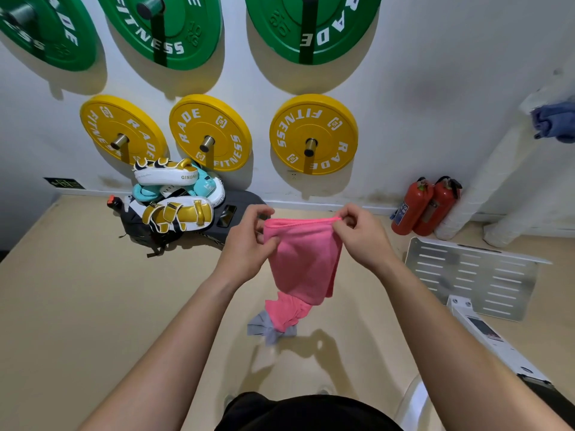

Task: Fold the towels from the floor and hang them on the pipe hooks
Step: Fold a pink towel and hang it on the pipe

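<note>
A pink towel [303,259] hangs in the air in front of me, held by its top edge. My left hand [249,241] pinches the left corner and my right hand [362,236] pinches the right corner. The towel's lower part droops crumpled toward the floor. Under it a grey towel [259,326] lies bunched on the beige floor. At the far right a blue towel [555,119] hangs by the white wrapped pipe [497,169]. The hook itself is hard to make out.
Yellow plates [312,133] and green plates [168,26] hang on the white wall. Boxing pads [174,194] are piled on the floor at left. Two red fire extinguishers [426,206] stand by the pipe. A slotted metal plate [476,275] lies at right.
</note>
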Demonstrator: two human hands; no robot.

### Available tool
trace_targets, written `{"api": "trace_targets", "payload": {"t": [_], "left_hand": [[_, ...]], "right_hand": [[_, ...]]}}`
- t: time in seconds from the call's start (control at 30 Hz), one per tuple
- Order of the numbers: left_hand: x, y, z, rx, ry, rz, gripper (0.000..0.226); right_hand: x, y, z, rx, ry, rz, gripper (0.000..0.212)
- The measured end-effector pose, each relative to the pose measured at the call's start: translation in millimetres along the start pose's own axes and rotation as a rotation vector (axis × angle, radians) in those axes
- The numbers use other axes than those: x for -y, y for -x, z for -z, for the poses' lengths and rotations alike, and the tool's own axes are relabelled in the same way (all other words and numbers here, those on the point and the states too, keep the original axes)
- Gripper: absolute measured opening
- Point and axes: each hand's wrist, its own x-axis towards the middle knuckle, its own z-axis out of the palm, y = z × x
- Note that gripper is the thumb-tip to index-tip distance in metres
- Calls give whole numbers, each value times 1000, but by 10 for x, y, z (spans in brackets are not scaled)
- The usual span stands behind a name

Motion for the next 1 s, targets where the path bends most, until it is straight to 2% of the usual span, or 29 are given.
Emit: {"api": "trace_targets", "payload": {"t": [0.07, 0.13, 0.27, 0.37, 0.43, 0.47, 0.53, 0.57, 0.63, 0.7, 0.8, 0.93, 1.0], "left_hand": [[-15, -8, -11, -16, 141, 68, 42], [-33, -23, -31, -6, 279, 107, 33], [-111, -44, -103, -3, 378, 98, 22], [-188, -72, -153, -17, 382, 64, 21], [-242, -88, -163, -26, 368, 32, 22], [-256, -97, -159, -28, 362, 16, 21], [-264, -106, -137, -28, 350, -8, 20], [-250, -103, -121, -30, 351, -17, 18], [-191, -93, -87, -28, 372, -20, 20], [-95, -68, -64, -14, 402, 13, 35], [54, -16, -88, 12, 410, 69, 46], [218, 42, -241, 41, 400, 209, 31], [272, 79, -324, 81, 400, 249, 30]], "right_hand": [[3, -40, 46, 47, -41, 9, 6], [12, -72, 98, 79, -40, 7, 19], [111, -111, 178, 230, 48, -50, 36], [226, -150, 181, 403, 81, -66, 34], [292, -164, 144, 485, 148, 35, 20], [327, -168, 122, 502, 182, 104, 19], [388, -188, 82, 504, 242, 190, 32], [427, -203, 59, 497, 261, 215, 31], [522, -235, 13, 486, 274, 281, 18], [628, -267, -23, 474, 288, 356, 6], [830, -302, -44, 501, 270, 431, 6], [1125, -364, -15, 496, 311, 534, 11], [1262, -408, 53, 440, 326, 576, 23]]}}
